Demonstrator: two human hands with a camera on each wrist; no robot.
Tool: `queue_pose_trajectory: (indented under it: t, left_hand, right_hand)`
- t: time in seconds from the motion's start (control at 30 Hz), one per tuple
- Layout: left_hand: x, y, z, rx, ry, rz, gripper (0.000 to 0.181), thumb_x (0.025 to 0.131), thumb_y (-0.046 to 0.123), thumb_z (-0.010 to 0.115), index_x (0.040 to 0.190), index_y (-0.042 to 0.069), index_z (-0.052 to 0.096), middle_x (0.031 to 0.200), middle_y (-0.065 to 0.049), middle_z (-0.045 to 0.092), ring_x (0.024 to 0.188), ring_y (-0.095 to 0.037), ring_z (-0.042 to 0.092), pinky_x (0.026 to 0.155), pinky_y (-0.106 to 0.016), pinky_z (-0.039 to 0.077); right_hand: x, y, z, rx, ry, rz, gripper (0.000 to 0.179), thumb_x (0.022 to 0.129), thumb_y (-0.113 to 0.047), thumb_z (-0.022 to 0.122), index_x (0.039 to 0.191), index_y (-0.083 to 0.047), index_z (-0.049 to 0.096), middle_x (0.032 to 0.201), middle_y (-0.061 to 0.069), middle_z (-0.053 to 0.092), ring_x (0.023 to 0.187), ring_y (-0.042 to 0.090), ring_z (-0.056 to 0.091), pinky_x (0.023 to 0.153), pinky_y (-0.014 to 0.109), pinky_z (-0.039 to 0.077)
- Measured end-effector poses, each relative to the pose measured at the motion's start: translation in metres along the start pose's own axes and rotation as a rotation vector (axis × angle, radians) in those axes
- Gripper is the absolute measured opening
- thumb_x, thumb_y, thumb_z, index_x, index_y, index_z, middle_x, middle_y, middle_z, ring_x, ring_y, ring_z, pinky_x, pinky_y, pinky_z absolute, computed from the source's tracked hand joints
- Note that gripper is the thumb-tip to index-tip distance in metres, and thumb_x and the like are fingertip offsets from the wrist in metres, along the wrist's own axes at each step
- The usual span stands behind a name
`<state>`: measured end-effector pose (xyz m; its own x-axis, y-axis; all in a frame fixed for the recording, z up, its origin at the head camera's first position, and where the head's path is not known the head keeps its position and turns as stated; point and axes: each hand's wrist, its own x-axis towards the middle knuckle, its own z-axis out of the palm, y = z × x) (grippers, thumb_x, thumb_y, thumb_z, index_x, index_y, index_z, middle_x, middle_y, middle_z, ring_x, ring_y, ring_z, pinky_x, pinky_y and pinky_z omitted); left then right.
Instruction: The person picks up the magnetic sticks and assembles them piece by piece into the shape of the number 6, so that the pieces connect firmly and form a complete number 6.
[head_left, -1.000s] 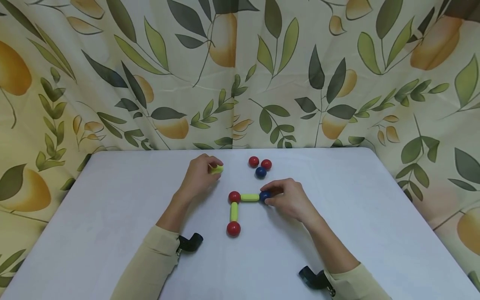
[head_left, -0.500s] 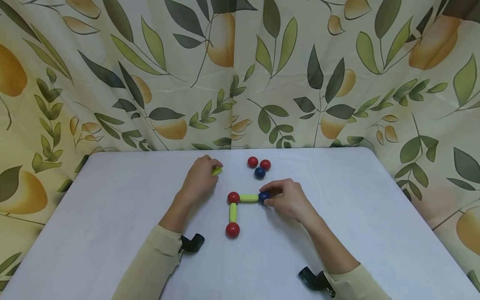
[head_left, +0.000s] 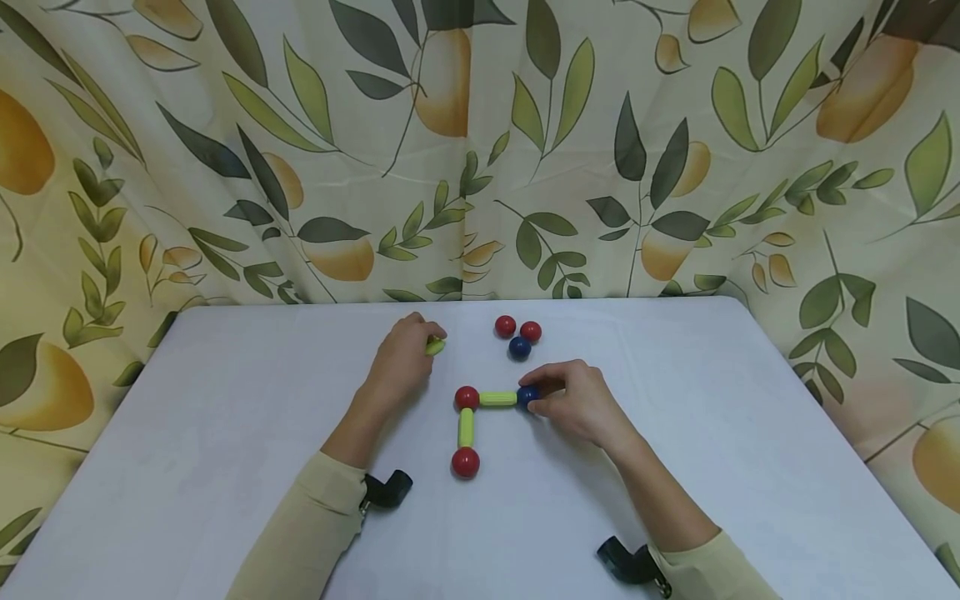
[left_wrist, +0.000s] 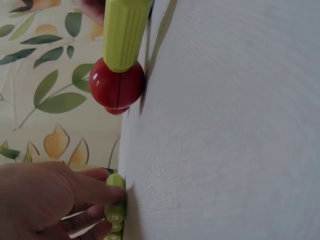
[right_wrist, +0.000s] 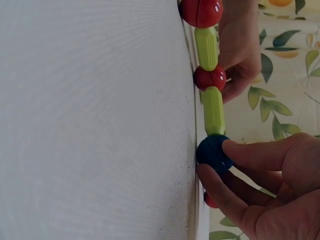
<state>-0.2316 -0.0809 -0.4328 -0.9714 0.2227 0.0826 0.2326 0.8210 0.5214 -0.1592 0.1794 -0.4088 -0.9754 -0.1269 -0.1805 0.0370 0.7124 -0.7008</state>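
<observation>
My left hand (head_left: 401, 354) is at the far left of the pieces, its thumb and fingers pinching a yellow-green rod (left_wrist: 115, 209). More rod ends (left_wrist: 115, 227) show below it in the left wrist view; the hand covers them in the head view. With thumb and fingertips, my right hand (head_left: 577, 400) grips a blue ball (right_wrist: 213, 153). That ball ends an L-shaped chain: a green rod (head_left: 498, 399) runs from it to a red corner ball (head_left: 467, 398), and a second green rod (head_left: 467, 427) leads nearer to another red ball (head_left: 465, 462).
Two loose balls, one red (head_left: 506, 326) and one red (head_left: 531, 332), sit behind the chain with a blue ball (head_left: 520, 348). A white-covered table (head_left: 225, 400) carries everything; a leaf-and-fruit patterned cloth (head_left: 480, 217) hangs behind its far edge.
The rod in my left hand has turned from nearly level to slanted, and that hand has shifted slightly. My right hand keeps its grip on the blue ball, and the chain keeps its shape.
</observation>
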Motion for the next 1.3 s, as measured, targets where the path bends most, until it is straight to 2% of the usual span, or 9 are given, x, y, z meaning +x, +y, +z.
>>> queue_pose_trajectory:
  t: [0.17,0.47,0.67,0.83,1.03,1.3]
  left_hand:
    - [-0.001,0.001,-0.001,-0.002,-0.005,0.0,0.04,0.088,-0.013,0.063,0.122,0.004,0.075,0.113,-0.014,0.065,0.103,-0.029,0.06,0.091,-0.04,0.055]
    - [-0.004,0.004,-0.002,-0.008,-0.019,-0.006,0.04,0.089,-0.013,0.063,0.124,0.004,0.075,0.115,-0.015,0.064,0.105,-0.03,0.06,0.095,-0.04,0.056]
    - [-0.007,0.005,-0.003,-0.074,-0.019,-0.03,0.036,0.09,-0.009,0.064,0.123,0.002,0.075,0.115,-0.016,0.066,0.107,-0.029,0.06,0.096,-0.041,0.056]
    - [-0.008,0.006,-0.005,-0.132,-0.021,-0.055,0.033,0.091,-0.005,0.065,0.122,0.001,0.075,0.111,-0.016,0.068,0.103,-0.028,0.061,0.092,-0.041,0.057]
    - [-0.009,0.001,-0.007,-0.168,-0.053,-0.071,0.027,0.093,0.0,0.068,0.118,0.002,0.076,0.107,-0.013,0.073,0.102,-0.026,0.066,0.091,-0.04,0.059]
    - [-0.011,0.001,-0.01,-0.151,-0.106,-0.088,0.036,0.094,0.001,0.068,0.13,0.004,0.072,0.113,-0.014,0.073,0.106,-0.027,0.066,0.093,-0.04,0.058]
  right_hand:
    - [0.0,0.0,0.0,-0.003,-0.001,-0.009,0.028,0.089,-0.006,0.078,0.116,-0.013,0.08,0.107,0.004,0.078,0.106,0.023,0.066,0.09,0.044,0.055]
    - [0.0,0.001,0.0,-0.004,0.002,-0.008,0.027,0.089,-0.006,0.078,0.116,-0.013,0.08,0.107,0.004,0.078,0.105,0.023,0.067,0.089,0.043,0.055]
    - [-0.001,0.001,0.001,0.002,0.003,-0.006,0.028,0.09,-0.006,0.077,0.116,-0.013,0.08,0.107,0.004,0.078,0.105,0.024,0.067,0.089,0.042,0.056]
    - [-0.001,0.0,0.0,0.002,0.003,0.001,0.028,0.09,-0.006,0.078,0.117,-0.014,0.08,0.107,0.004,0.077,0.106,0.024,0.066,0.088,0.041,0.056]
    - [0.0,0.001,0.0,0.003,0.002,-0.006,0.028,0.09,-0.007,0.078,0.117,-0.013,0.079,0.107,0.004,0.078,0.106,0.024,0.066,0.089,0.042,0.057]
    - [0.0,0.002,0.001,0.004,0.007,-0.007,0.028,0.09,-0.007,0.078,0.117,-0.013,0.079,0.106,0.004,0.078,0.104,0.023,0.068,0.091,0.044,0.056]
